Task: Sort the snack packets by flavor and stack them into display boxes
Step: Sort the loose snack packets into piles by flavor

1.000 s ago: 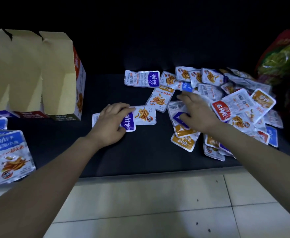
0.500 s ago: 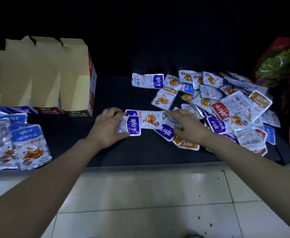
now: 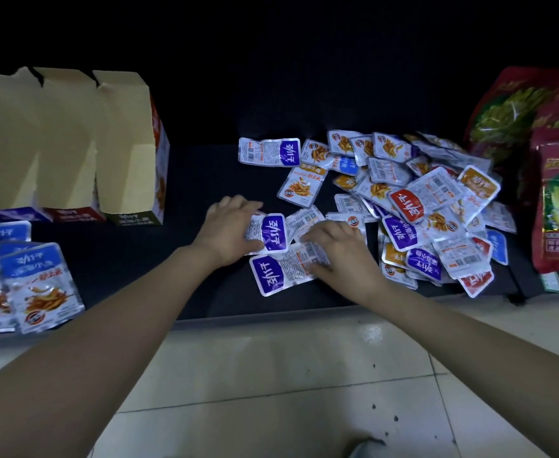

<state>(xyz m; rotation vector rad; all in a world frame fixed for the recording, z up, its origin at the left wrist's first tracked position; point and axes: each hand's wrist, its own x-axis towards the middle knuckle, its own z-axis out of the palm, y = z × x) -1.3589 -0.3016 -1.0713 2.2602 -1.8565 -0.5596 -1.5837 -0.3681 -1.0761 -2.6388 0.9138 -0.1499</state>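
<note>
Gripping a silver foil snack packet with a purple end (image 3: 266, 233), the left hand (image 3: 228, 231) in the head view had its fingers curled over the packet's far edge and its thumb at the near edge. The packet sat just above the black surface (image 3: 139, 259), in the middle of the scene.

Just near of it a second purple-ended packet (image 3: 279, 274) lay flat with its printed back up. The right hand (image 3: 341, 256) rested palm-down on that packet's right half, fingers spread and fairly straight, pressing rather than pinching. The two hands were close together, their fingertips almost meeting over the packets.

To the right spread a loose heap of mixed packets (image 3: 437, 206) with purple, red, orange and blue ends, overlapping at all angles. One lone purple packet (image 3: 269, 152) lay apart at the far left edge of the heap, and an orange-topped packet (image 3: 303, 186) lay between it and the hands.

At the far left stood three open cardboard display boxes (image 3: 122, 143) side by side, their tall back flaps upright. Near left of them lay a small pile of blue-topped packets (image 3: 36, 285), face up.

Large red bags (image 3: 556, 200) stood at the far right. A pale tiled floor (image 3: 271, 375) filled the near part of the view beneath both forearms.
</note>
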